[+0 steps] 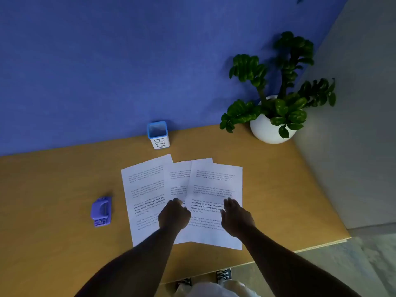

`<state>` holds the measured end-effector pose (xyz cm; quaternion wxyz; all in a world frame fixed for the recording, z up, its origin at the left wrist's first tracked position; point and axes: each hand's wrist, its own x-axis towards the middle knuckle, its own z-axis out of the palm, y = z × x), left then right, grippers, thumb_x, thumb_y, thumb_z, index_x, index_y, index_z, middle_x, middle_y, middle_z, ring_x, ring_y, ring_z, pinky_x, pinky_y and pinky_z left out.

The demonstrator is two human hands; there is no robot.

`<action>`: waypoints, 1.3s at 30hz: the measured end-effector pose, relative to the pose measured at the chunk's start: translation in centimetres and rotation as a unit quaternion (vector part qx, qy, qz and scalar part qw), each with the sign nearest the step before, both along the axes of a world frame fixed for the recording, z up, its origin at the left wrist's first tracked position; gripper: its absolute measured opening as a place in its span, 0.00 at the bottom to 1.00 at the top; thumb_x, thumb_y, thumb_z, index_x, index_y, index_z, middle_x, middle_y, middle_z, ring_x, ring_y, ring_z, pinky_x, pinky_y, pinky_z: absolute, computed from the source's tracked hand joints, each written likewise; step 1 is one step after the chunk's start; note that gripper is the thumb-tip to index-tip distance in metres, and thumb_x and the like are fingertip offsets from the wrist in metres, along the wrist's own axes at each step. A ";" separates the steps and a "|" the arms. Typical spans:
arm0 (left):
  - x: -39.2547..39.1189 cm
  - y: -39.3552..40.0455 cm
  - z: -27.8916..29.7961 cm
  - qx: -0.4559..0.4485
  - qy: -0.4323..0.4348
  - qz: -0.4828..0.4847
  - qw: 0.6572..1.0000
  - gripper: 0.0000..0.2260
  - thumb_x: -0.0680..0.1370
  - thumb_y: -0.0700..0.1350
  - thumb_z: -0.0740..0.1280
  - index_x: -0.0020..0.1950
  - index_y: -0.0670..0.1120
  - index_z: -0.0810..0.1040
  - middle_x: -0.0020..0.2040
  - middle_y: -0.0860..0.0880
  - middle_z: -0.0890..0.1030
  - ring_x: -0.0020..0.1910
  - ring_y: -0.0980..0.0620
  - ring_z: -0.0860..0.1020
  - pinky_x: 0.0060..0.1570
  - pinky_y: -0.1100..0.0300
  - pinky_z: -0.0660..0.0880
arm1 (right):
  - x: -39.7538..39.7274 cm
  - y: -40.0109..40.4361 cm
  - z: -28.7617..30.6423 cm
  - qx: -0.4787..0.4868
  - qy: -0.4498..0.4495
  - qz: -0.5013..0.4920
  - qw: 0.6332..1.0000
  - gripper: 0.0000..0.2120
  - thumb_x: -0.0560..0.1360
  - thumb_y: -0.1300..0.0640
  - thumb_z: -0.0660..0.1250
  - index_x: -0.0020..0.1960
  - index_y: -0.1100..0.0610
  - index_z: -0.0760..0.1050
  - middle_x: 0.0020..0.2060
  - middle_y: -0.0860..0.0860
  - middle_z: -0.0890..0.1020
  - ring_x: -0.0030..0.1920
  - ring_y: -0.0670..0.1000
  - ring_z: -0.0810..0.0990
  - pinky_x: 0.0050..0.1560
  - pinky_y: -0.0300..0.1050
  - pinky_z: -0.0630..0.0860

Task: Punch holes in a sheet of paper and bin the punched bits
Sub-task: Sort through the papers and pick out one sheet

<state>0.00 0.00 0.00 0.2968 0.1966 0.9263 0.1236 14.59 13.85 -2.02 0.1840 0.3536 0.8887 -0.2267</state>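
Both hands over the printed sheets (214,183): my left hand (174,215) seemingly pinching one (blurred), my right hand (234,215) open; hole punch (101,211) lies left of them.

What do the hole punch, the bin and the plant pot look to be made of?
Hole punch: likely moulded plastic, purple with a soft sheen; metal parts cannot be told. Bin: probably plastic, blue rim, with a white label marked BIN. Plant pot: smooth white, rounded, maybe glazed ceramic or plastic.

The one camera sits on the person's head, looking forward and down at the table (53,189) from fairly close, maybe tilted.
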 end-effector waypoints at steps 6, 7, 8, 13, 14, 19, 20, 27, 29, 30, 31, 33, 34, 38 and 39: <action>0.2 0.2 -1.3 -0.010 -0.077 0.033 0.996 0.22 0.77 0.50 0.63 0.70 0.45 0.72 0.68 0.47 0.77 0.64 0.47 0.76 0.61 0.54 0.73 | 0.9 -0.3 -0.7 -0.039 -0.076 0.020 0.996 0.29 0.82 0.47 0.53 0.79 0.57 0.52 0.79 0.54 0.54 0.75 0.58 0.61 0.72 0.53 0.64; 0.2 0.3 -1.5 -0.006 -0.085 0.037 0.996 0.22 0.76 0.49 0.64 0.70 0.44 0.72 0.68 0.46 0.77 0.64 0.46 0.77 0.59 0.54 0.74 | 0.8 -0.4 -0.8 -0.045 -0.081 0.024 0.995 0.30 0.82 0.47 0.53 0.79 0.58 0.51 0.79 0.55 0.53 0.76 0.58 0.60 0.73 0.54 0.63; 0.2 0.4 -1.5 -0.004 -0.093 0.047 0.995 0.22 0.76 0.49 0.64 0.69 0.43 0.72 0.67 0.46 0.77 0.63 0.46 0.77 0.57 0.55 0.74 | 0.7 -0.3 -0.8 -0.049 -0.087 0.029 0.995 0.30 0.81 0.47 0.53 0.79 0.58 0.51 0.79 0.56 0.52 0.76 0.58 0.60 0.73 0.54 0.63; -0.1 0.7 -2.2 0.025 -0.133 0.103 0.985 0.21 0.71 0.46 0.66 0.62 0.40 0.77 0.58 0.45 0.82 0.52 0.46 0.81 0.45 0.58 0.77 | 0.0 0.5 -1.1 -0.058 -0.108 0.064 0.990 0.28 0.81 0.49 0.53 0.76 0.61 0.56 0.78 0.59 0.55 0.75 0.59 0.62 0.72 0.53 0.64; -0.1 0.7 -2.5 0.030 -0.141 0.110 0.983 0.19 0.70 0.47 0.65 0.59 0.41 0.78 0.55 0.45 0.83 0.51 0.46 0.81 0.46 0.57 0.78 | -0.1 0.7 -1.3 -0.059 -0.111 0.069 0.990 0.28 0.81 0.49 0.53 0.76 0.61 0.57 0.77 0.59 0.55 0.74 0.59 0.62 0.72 0.53 0.64; 0.3 0.9 -2.3 0.069 -0.151 0.139 0.976 0.08 0.73 0.47 0.64 0.42 0.42 0.77 0.37 0.48 0.81 0.39 0.47 0.79 0.41 0.57 0.75 | -0.3 0.8 -1.7 -0.059 -0.128 0.084 0.986 0.30 0.82 0.45 0.52 0.78 0.61 0.53 0.78 0.59 0.51 0.77 0.59 0.57 0.75 0.53 0.59; 0.4 1.0 -2.4 0.084 -0.157 0.154 0.972 0.10 0.74 0.49 0.65 0.41 0.42 0.77 0.36 0.48 0.81 0.39 0.47 0.79 0.41 0.56 0.75 | -0.3 0.8 -1.7 -0.060 -0.131 0.087 0.986 0.31 0.82 0.45 0.52 0.78 0.61 0.52 0.78 0.59 0.50 0.77 0.59 0.55 0.76 0.53 0.58; 0.7 1.7 -2.9 0.172 -0.212 0.187 0.944 0.17 0.73 0.62 0.71 0.52 0.50 0.77 0.50 0.51 0.83 0.51 0.48 0.80 0.56 0.50 0.79 | -0.4 1.1 -1.2 -0.062 -0.130 0.089 0.986 0.30 0.82 0.45 0.52 0.78 0.60 0.55 0.78 0.58 0.54 0.75 0.58 0.61 0.74 0.51 0.62; 0.8 2.0 -2.7 0.172 -0.189 0.153 0.955 0.18 0.75 0.60 0.70 0.56 0.49 0.79 0.52 0.51 0.84 0.51 0.49 0.81 0.53 0.54 0.79 | -0.3 1.2 -1.0 -0.056 -0.118 0.075 0.989 0.28 0.81 0.45 0.55 0.76 0.59 0.60 0.75 0.56 0.62 0.71 0.58 0.68 0.70 0.51 0.68; 0.9 2.1 -2.7 0.169 -0.182 0.143 0.958 0.17 0.75 0.58 0.70 0.58 0.48 0.79 0.53 0.51 0.84 0.51 0.49 0.81 0.51 0.55 0.78 | -0.3 1.3 -0.9 -0.047 -0.109 0.068 0.991 0.27 0.81 0.45 0.55 0.75 0.58 0.62 0.73 0.55 0.66 0.69 0.57 0.71 0.67 0.51 0.70; 1.0 2.2 -2.7 0.170 -0.184 0.138 0.958 0.17 0.76 0.55 0.71 0.61 0.47 0.79 0.55 0.50 0.84 0.52 0.48 0.81 0.50 0.57 0.77 | -0.3 1.3 -0.7 -0.035 -0.098 0.061 0.993 0.26 0.81 0.44 0.56 0.74 0.57 0.65 0.71 0.54 0.70 0.66 0.57 0.74 0.65 0.51 0.72; 1.0 2.3 -2.6 0.170 -0.187 0.132 0.958 0.16 0.78 0.47 0.70 0.65 0.45 0.78 0.59 0.49 0.83 0.53 0.48 0.80 0.48 0.59 0.77 | -0.3 1.4 -0.2 -0.014 -0.072 0.036 0.997 0.24 0.80 0.44 0.57 0.72 0.55 0.69 0.67 0.53 0.75 0.63 0.56 0.77 0.62 0.50 0.75; 0.9 2.3 -2.5 0.170 -0.183 0.131 0.959 0.15 0.78 0.45 0.69 0.65 0.45 0.78 0.60 0.48 0.82 0.52 0.48 0.79 0.47 0.60 0.76 | -0.5 1.4 0.0 -0.009 -0.056 0.012 0.998 0.23 0.80 0.44 0.57 0.71 0.54 0.70 0.66 0.53 0.77 0.63 0.56 0.77 0.61 0.50 0.75; 0.3 2.1 -2.4 0.175 -0.170 0.142 0.959 0.14 0.78 0.44 0.67 0.64 0.47 0.79 0.57 0.48 0.84 0.52 0.47 0.80 0.53 0.55 0.78 | -1.0 1.4 0.3 -0.032 0.032 -0.145 0.988 0.22 0.78 0.46 0.63 0.69 0.54 0.72 0.66 0.51 0.77 0.64 0.54 0.76 0.61 0.49 0.74; 0.0 2.0 -2.5 0.173 -0.174 0.149 0.958 0.15 0.78 0.45 0.68 0.64 0.47 0.79 0.57 0.48 0.84 0.53 0.46 0.80 0.56 0.53 0.78 | -1.2 1.4 0.4 -0.038 0.049 -0.181 0.982 0.22 0.77 0.47 0.64 0.69 0.55 0.71 0.66 0.51 0.76 0.65 0.54 0.75 0.61 0.49 0.74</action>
